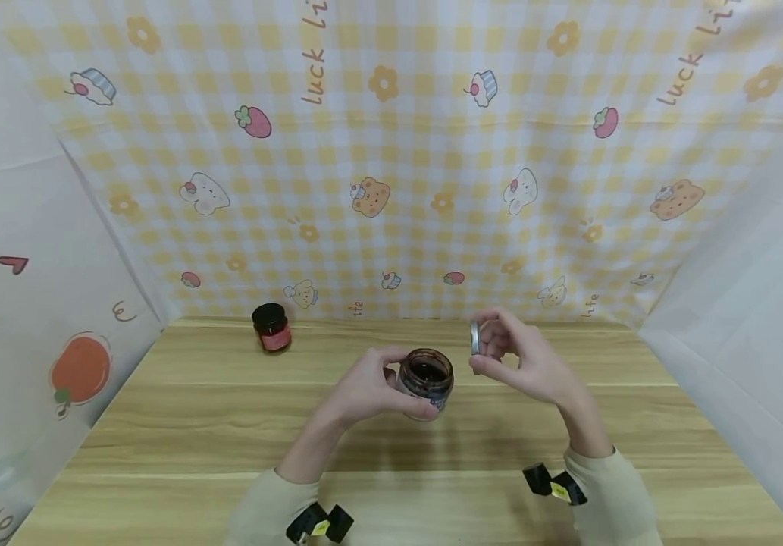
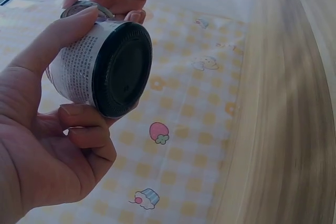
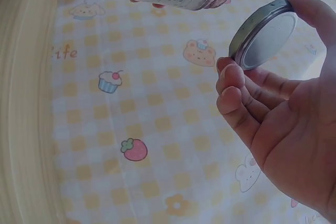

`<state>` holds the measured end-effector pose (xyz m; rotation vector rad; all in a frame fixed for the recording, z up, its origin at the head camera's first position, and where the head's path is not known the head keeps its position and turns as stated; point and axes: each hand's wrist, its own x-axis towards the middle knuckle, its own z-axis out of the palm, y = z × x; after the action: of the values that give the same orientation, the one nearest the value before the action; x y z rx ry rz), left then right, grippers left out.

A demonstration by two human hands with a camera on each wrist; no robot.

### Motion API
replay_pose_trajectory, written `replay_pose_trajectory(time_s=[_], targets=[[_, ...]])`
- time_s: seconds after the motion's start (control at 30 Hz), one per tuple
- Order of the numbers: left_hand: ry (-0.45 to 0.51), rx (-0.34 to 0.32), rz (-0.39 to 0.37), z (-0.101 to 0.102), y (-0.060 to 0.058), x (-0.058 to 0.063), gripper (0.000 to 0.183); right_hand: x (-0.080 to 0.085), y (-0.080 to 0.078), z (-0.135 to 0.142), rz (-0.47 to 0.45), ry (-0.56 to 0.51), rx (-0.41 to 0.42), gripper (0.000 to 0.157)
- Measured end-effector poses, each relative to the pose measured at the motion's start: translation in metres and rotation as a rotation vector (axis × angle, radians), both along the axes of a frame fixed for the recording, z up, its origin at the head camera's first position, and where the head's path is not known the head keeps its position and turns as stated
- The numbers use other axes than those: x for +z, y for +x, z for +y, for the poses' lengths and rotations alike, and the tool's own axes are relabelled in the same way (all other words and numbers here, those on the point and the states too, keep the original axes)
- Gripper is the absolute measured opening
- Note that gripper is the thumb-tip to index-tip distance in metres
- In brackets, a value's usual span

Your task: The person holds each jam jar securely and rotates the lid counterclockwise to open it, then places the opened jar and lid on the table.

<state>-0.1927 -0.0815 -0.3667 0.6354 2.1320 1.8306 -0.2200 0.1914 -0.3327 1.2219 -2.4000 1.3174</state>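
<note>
The left hand (image 1: 372, 390) is gripping the open jar (image 1: 427, 381) above the counter (image 1: 180, 413), its thumb and fingers wrapping round the side wall below the smeared rim. Glass-looking, the jar is probably handling as stiff, slick, fragile and fairly weighty, with that wall offering the surest hold. Near it, the right hand (image 1: 530, 364) is pinching the lid (image 1: 475, 338), likely light and rigid, by its edge. Farther back, a capped jar (image 1: 272, 330) is standing on the counter, well apart from both hands.
</note>
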Motion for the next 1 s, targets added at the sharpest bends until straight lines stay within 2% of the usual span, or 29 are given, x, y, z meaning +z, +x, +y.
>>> replay_pose_trajectory(time_s=[0.13,0.43,0.73,1.0], targets=[[0.02,0.017,-0.011,0.008,-0.002,-0.001,0.055,-0.002,-0.003,0.005,-0.004,-0.023,-0.034,0.039],[0.069,0.004,-0.038,0.019,-0.005,-0.004,0.054,-0.004,-0.009,0.018,-0.034,-0.081,-0.064,0.034],[0.053,0.041,-0.036,0.028,-0.01,-0.007,0.054,-0.008,-0.014,0.029,0.021,-0.107,-0.125,0.035],[-0.001,0.096,-0.017,0.038,-0.015,-0.011,0.053,-0.01,-0.018,0.039,-0.033,-0.173,-0.098,0.035]])
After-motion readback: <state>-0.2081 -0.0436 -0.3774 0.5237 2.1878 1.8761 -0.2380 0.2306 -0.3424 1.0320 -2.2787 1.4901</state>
